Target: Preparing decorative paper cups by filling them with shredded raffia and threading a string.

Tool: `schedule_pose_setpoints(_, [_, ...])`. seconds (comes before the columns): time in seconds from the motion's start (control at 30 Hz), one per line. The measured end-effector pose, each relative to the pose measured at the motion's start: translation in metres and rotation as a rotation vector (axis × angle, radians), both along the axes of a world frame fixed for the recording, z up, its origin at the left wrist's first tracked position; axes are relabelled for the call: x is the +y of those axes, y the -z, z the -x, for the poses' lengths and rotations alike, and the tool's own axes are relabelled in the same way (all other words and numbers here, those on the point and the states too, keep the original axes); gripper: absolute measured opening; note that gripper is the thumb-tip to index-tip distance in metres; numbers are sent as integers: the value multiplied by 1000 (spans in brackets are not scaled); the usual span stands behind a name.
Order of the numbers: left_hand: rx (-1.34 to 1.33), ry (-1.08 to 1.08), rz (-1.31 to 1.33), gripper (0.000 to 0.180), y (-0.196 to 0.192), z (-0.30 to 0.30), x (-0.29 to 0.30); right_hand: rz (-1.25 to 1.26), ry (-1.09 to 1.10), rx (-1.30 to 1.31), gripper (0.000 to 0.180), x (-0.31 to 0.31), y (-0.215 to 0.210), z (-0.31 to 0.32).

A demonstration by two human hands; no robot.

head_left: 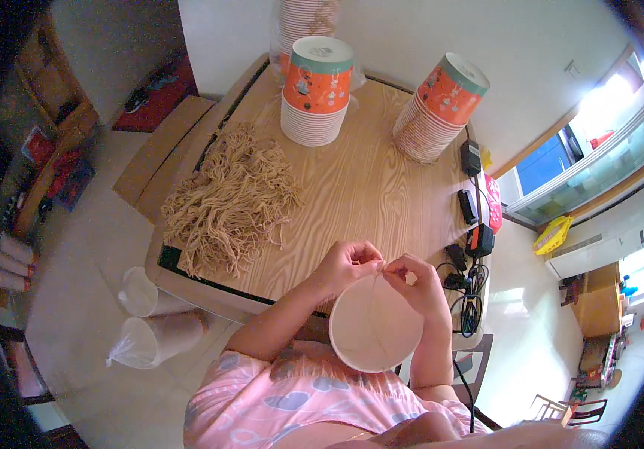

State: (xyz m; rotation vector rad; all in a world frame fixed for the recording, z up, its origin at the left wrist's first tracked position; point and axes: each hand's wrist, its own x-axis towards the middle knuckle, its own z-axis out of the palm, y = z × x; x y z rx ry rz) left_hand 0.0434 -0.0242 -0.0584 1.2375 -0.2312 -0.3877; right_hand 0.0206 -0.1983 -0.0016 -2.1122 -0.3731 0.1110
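A wooden table (pixel 352 187) fills the centre of the view. On its left part lies a large heap of tan string pieces (pixel 232 198), loosely tangled. Two stacks of orange paper bowls stand at the far side, one upright (pixel 316 90), the other leaning to the right (pixel 440 108). At the near edge, a white paper bowl (pixel 374 323) sits open side up between both hands, above the person's lap. The left hand (pixel 346 266) and the right hand (pixel 415 280) meet over the bowl's far rim, fingertips pinched closed on a thin string (pixel 373 299) running down into the bowl. Black chargers and cables (pixel 472 247) lie at the table's right edge.
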Motion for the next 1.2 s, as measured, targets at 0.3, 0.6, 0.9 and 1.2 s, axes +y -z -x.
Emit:
schedule_pose_setpoints(0.3, [24,-26,24,7,-3,1,0,62,81,-47,12,10,-9,8])
schedule_pose_setpoints(0.6, [-24,-44,-5,6,2,0,-2,47,134,-62,15,9,-3,12])
schedule_pose_setpoints(0.9, [-54,-79,-73,7,-7,2,2,119,113,-133,16,13,-10,14])
schedule_pose_setpoints(1.2, [-23,-53,-28,6,-9,1,3,111,58,-94,12,13,-7,12])
